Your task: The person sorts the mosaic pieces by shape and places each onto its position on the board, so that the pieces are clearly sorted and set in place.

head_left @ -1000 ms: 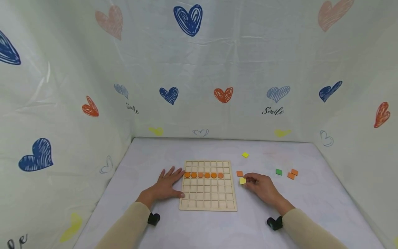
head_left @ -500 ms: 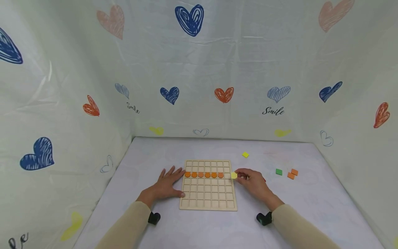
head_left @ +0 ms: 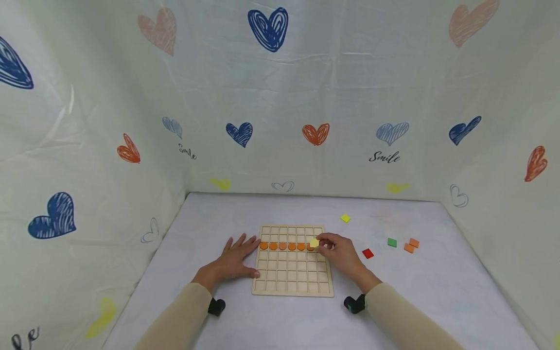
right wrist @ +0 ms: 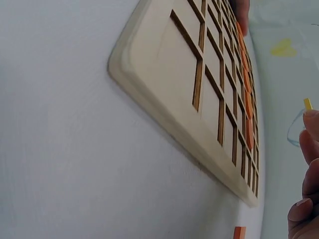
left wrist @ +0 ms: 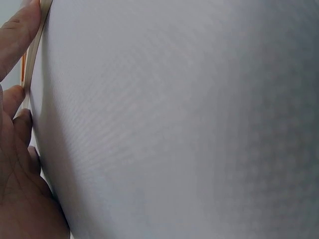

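Note:
A pale wooden grid board (head_left: 290,277) lies flat on the table, with a row of several round orange counters (head_left: 282,246) across its upper part. My left hand (head_left: 232,262) rests spread at the board's left side, thumb and fingertips touching its edge; the left wrist view shows those fingers (left wrist: 20,32) along the rim. Between thumb and fingertips, my right hand (head_left: 343,255) pinches a small yellow tile (head_left: 314,242) above the right end of the orange row. The right wrist view shows this yellow tile (right wrist: 307,103) edge-on, held clear of the board.
Right of the board lie a red tile (head_left: 368,253), a green tile (head_left: 392,242) and two orange tiles (head_left: 411,245). Another yellow tile (head_left: 345,218) lies farther back. An orange tile (right wrist: 239,232) beside the board shows in the right wrist view. Heart-printed sheeting (head_left: 350,97) walls the table.
My right hand has carried the yellow tile leftward from beside the board to over it. The red tile, hidden earlier by the hand, is now in sight. My left hand stays put.

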Demonstrator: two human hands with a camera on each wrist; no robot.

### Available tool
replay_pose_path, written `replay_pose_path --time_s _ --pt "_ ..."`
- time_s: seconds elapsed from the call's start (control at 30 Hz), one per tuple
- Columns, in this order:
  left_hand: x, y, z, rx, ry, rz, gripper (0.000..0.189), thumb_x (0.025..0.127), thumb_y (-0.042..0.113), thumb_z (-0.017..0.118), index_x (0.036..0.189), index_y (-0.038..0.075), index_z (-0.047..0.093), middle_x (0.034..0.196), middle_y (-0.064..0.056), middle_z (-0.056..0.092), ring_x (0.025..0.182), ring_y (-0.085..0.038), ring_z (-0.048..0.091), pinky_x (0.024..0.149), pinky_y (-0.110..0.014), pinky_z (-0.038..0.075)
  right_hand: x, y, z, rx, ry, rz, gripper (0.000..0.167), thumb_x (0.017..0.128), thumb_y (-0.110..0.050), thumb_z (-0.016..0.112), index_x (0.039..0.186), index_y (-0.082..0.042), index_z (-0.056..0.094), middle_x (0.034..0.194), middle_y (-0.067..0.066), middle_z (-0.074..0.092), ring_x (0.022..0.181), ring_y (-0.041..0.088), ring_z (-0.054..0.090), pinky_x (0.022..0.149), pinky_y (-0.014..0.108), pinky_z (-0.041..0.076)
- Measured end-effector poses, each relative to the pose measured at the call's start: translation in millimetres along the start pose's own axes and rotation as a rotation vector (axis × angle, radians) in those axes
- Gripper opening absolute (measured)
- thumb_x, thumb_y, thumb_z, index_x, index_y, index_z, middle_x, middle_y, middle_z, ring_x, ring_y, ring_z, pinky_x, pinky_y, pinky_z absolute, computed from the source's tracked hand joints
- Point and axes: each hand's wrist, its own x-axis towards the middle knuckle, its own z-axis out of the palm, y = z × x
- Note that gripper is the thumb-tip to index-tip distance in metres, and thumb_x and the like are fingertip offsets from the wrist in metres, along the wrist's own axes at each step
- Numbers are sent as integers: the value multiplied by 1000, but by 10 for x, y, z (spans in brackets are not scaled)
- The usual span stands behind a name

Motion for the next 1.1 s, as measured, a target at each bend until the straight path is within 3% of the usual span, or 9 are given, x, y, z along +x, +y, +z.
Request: replay_pose_path --time_s 0.53,1.1 --pt "-25 16 -19 -13 1 17 105 81 55 86 166 16 37 175 -7 29 165 -36 8 132 -62 -5 85 -294 276 137 6 -34 25 89 -7 83 113 -11 75 92 -4 68 82 13 56 64 19 48" --pt "-20 14 -21 0 -1 5 105 82 55 86 166 18 36 175 -5 28 165 -35 8 132 -60 -5 120 -461 514 122 -17 -83 23 92 -6 80 114 -12 76 92 -5 68 79 10 55 66 20 48"
